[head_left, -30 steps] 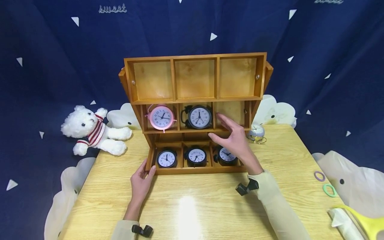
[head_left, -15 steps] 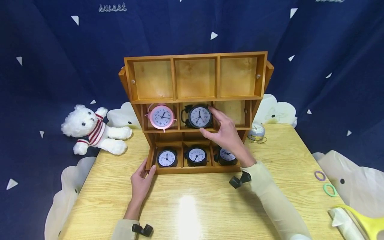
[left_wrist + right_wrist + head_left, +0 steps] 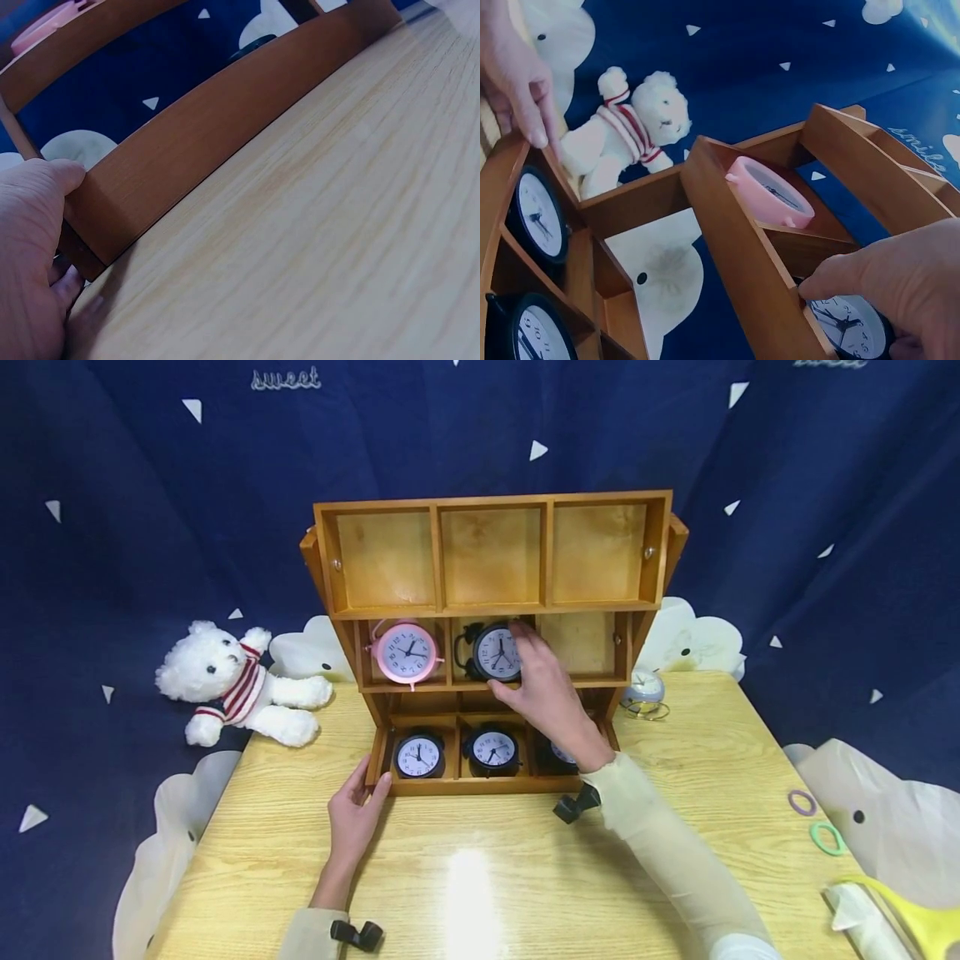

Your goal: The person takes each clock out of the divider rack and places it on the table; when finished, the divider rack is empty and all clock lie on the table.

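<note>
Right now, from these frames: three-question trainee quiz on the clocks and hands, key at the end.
1. In the head view, which middle-tier slot of the rack holds the pink clock: A left, B middle, C right?
2. True or false: the left hand is touching the bear.
3. What does the right hand have its thumb and fingers on?

Key:
1. A.
2. False; it grips the lower left corner of the rack.
3. The black clock in the middle tier's middle slot.
</note>
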`<act>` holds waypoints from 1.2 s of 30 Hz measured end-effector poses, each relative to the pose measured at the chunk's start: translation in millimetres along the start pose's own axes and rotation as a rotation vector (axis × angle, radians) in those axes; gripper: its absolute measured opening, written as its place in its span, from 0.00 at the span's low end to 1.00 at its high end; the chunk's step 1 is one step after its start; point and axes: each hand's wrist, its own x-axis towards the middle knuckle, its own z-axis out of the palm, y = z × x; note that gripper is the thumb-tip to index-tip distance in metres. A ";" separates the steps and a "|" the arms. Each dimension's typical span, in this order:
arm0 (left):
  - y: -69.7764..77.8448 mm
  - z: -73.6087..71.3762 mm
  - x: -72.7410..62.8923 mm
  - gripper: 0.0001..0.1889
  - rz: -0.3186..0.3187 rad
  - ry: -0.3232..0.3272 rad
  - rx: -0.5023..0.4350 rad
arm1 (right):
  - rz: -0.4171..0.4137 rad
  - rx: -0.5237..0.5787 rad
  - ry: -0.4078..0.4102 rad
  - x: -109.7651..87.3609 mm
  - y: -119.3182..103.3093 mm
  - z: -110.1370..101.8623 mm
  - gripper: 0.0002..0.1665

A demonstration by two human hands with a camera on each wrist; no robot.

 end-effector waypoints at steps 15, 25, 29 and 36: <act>-1.4 0.8 1.3 0.29 -0.002 -0.003 -0.009 | -0.156 -0.168 0.185 6.5 6.2 13.0 0.53; -0.9 0.2 1.0 0.29 -0.001 0.004 -0.006 | -0.225 -0.310 0.291 9.2 5.5 23.3 0.49; 0.3 0.6 1.3 0.29 0.010 0.000 0.000 | -0.235 -0.343 0.291 9.5 5.5 22.6 0.48; -19.1 0.7 3.7 0.30 0.012 0.005 -0.021 | -0.218 -0.329 0.186 6.9 4.2 14.8 0.53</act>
